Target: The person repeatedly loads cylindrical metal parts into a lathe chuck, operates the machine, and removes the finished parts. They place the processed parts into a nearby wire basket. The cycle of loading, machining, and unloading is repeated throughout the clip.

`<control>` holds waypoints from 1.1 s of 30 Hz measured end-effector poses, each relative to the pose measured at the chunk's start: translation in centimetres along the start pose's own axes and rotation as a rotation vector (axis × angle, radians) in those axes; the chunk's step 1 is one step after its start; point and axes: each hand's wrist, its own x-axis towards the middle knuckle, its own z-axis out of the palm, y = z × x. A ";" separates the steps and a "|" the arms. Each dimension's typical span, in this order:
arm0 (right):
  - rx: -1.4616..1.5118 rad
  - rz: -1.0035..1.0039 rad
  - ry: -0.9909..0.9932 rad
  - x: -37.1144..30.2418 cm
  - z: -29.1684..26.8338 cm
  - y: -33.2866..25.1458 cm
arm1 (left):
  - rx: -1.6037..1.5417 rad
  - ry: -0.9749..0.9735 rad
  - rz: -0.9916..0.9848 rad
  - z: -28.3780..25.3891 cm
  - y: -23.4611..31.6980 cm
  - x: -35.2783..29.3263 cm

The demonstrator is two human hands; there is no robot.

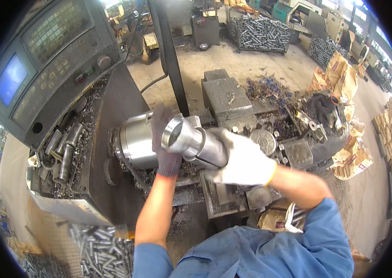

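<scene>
A shiny steel collet, a hollow round sleeve with a flared open mouth and lengthwise slits, is held tilted in front of me. My right hand, in a white glove with a yellow cuff edge, is wrapped round its slotted body. In a dark glove, my left hand is against the flared end, its fingers pointing up and partly hidden behind the metal. Just left of that hand sits the machine's round, polished spindle head. Below and behind the collet lies the machine's dark, chip-covered carriage.
A control panel with a lit blue screen stands at the left; metal cylinders lie on the ledge below. Wire bins of metal parts are at the back. Brown paper sacks lie right. A dark post rises beyond the machine.
</scene>
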 end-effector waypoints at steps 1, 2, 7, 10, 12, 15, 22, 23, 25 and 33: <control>-0.141 -0.150 0.018 1.5 -2.3 1.0 | 0.434 -0.006 0.152 -0.1 -1.4 3.2; -0.396 -0.125 -0.014 3.2 -3.9 2.2 | 0.797 0.095 0.359 -0.3 -2.8 6.0; -1.099 -0.078 -0.328 12.3 -5.1 9.3 | 1.199 0.064 0.280 -2.0 -5.3 7.9; -0.877 -0.053 -0.473 14.8 -2.7 12.7 | 1.053 -0.024 0.415 -2.2 -2.2 2.2; -0.654 0.016 -0.568 16.1 -0.3 14.1 | 0.899 -0.052 0.365 -2.5 0.0 -6.2; -0.547 0.052 -0.667 17.1 1.2 15.5 | 0.501 0.230 -0.490 -5.5 0.2 -19.5; -0.792 0.171 -0.827 17.3 -0.5 16.8 | -0.297 1.379 -0.221 -22.2 -0.7 -36.4; -0.691 0.055 -0.784 17.1 -0.1 16.6 | -0.275 1.237 -0.249 -24.3 0.5 -37.4; -0.579 0.113 -0.792 17.5 1.0 15.9 | -0.293 0.978 -0.316 -26.7 2.2 -39.7; -0.599 -0.094 -0.377 15.7 1.5 10.6 | 0.481 1.071 -0.417 -29.5 1.9 -41.1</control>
